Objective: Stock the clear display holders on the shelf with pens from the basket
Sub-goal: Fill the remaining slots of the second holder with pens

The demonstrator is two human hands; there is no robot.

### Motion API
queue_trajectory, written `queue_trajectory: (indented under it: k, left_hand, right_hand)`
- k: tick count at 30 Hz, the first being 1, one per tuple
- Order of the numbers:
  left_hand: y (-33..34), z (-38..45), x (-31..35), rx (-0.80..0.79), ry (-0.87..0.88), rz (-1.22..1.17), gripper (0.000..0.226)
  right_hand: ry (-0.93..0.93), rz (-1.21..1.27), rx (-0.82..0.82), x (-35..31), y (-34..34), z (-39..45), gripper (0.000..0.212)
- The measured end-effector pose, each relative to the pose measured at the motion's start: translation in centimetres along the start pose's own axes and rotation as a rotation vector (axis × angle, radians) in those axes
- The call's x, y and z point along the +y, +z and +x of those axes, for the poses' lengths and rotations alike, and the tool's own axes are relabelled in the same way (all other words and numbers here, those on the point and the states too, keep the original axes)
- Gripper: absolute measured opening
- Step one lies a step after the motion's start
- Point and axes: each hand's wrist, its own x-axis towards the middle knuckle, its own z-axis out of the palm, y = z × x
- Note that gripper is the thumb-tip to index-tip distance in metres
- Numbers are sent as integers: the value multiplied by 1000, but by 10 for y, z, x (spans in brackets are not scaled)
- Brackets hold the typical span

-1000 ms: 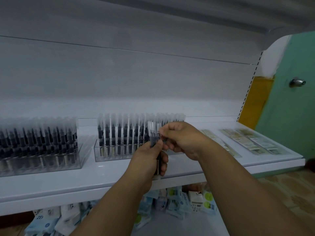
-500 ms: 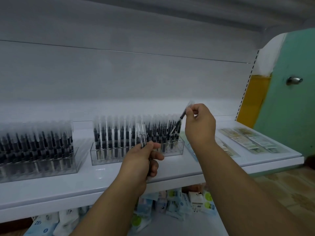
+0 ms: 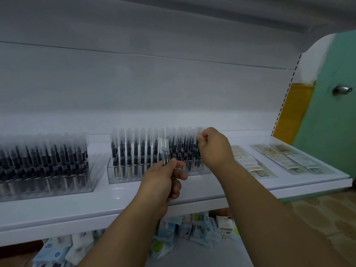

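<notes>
Two clear display holders stand on the white shelf [image 3: 57, 211], both packed with upright black pens with frosted caps: one holder at the left [image 3: 48, 187] and one in the middle [image 3: 123, 177]. My left hand [image 3: 163, 180] grips a small bunch of pens [image 3: 163, 151] upright in front of the middle holder. At that holder's right end, my right hand [image 3: 213, 147] pinches the cap of one pen [image 3: 198, 132] standing among the others. The basket is out of view.
Flat packets [image 3: 248, 160] lie on the shelf to the right of the holders. Below the shelf lies a heap of blue and white packs [image 3: 194, 228]. A yellow post and a green door with a metal knob [image 3: 342, 89] stand at the right.
My right hand took one pen from the bunch, lifted it to the right, then lowered it into the right end of the middle holder. My left hand stayed in place with the remaining pens.
</notes>
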Motion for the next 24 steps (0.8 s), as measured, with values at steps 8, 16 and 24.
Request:
queue_trajectory:
  k: [8, 16, 24]
  left_hand:
    - [2, 0, -2, -20, -14, -3, 28]
    - [19, -2, -2, -144, -64, 57, 20]
    - [20, -2, -5, -213, -43, 33, 29]
  right_hand:
    - [136, -106, -91, 8, 4, -1, 36]
    - [187, 615, -463, -16, -18, -29, 23]
    - [278, 788, -286, -10, -27, -18, 21]
